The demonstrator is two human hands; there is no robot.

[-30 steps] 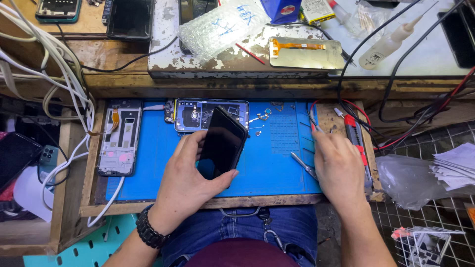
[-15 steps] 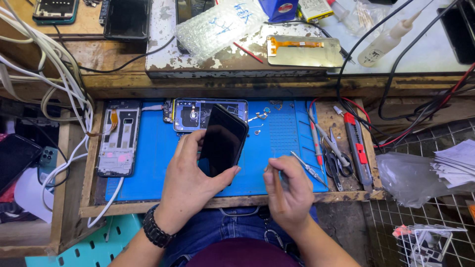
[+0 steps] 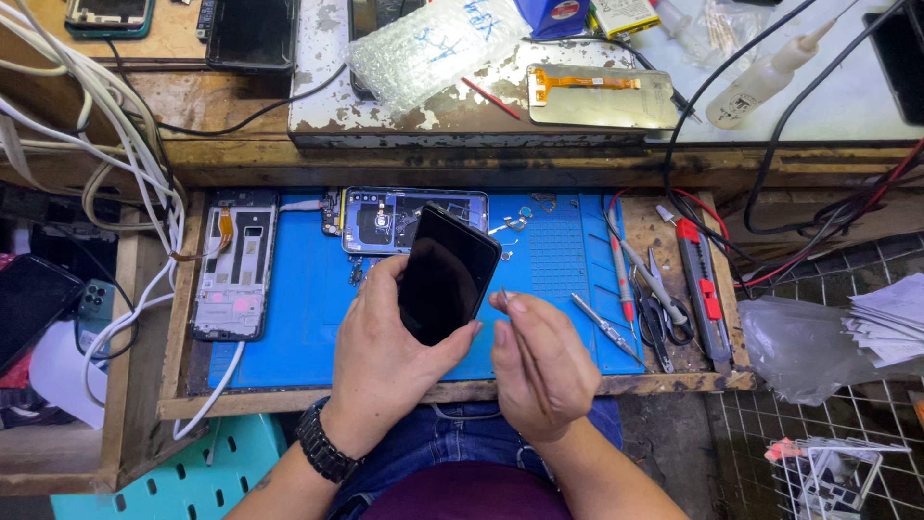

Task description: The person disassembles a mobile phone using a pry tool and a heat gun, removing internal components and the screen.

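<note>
Gripping a black phone (image 3: 446,274) with its dark screen up, the left hand (image 3: 385,361) has its fingers curled under the body and its thumb along the near edge, holding it tilted above the blue mat (image 3: 298,318) on the desk (image 3: 443,391). Just to the right, the right hand (image 3: 541,371) pinches thin tweezers (image 3: 520,342) between closed fingers, the tips close to the phone's lower right edge. An opened phone (image 3: 414,220) lies behind, and scissors (image 3: 664,308) and a red utility knife (image 3: 701,289) lie well to the right.
</note>
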